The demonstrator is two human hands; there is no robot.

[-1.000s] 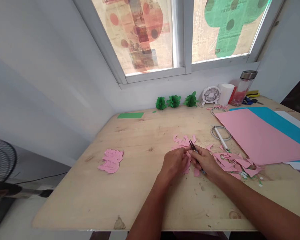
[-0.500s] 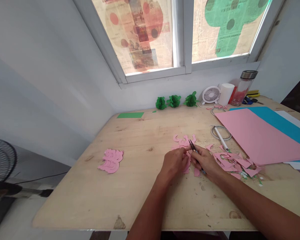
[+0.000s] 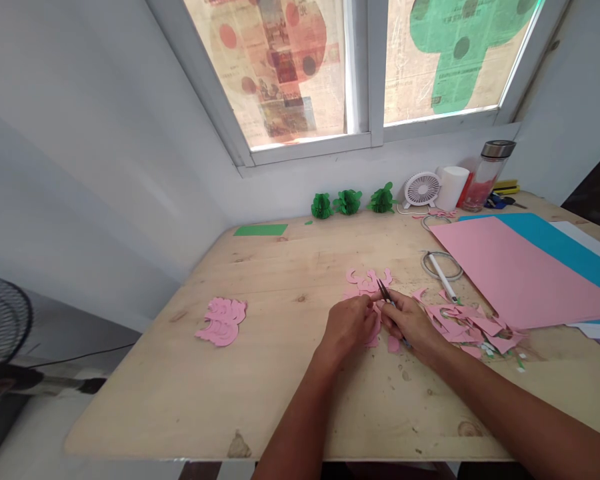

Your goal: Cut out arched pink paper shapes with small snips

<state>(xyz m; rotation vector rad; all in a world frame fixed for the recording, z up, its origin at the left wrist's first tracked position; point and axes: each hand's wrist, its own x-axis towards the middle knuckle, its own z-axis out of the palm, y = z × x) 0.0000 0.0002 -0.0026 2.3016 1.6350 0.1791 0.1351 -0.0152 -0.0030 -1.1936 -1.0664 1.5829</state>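
Observation:
My right hand [image 3: 409,325] is closed on a dark pointed tool [image 3: 383,291], which looks like tweezers or small scissors; its tips point up and away. Against it, my left hand [image 3: 347,327] has its fingers pressed together near the tool, and what they pinch is too small to make out. Pink paper under and beside the fingers is partly hidden. Just beyond the hands lie curved pink paper cutouts [image 3: 369,283]. A heap of pink scraps [image 3: 473,325] lies right of my right hand. Stacked pink cutouts [image 3: 222,322] sit on the table's left part.
The wooden table [image 3: 265,393] also bears pink sheets [image 3: 525,273] over blue ones, a white pen [image 3: 443,277] on a ring, and a green strip [image 3: 261,230]. Along the wall stand green paper figures [image 3: 349,202], a small fan [image 3: 422,190] and a glass bottle [image 3: 489,177].

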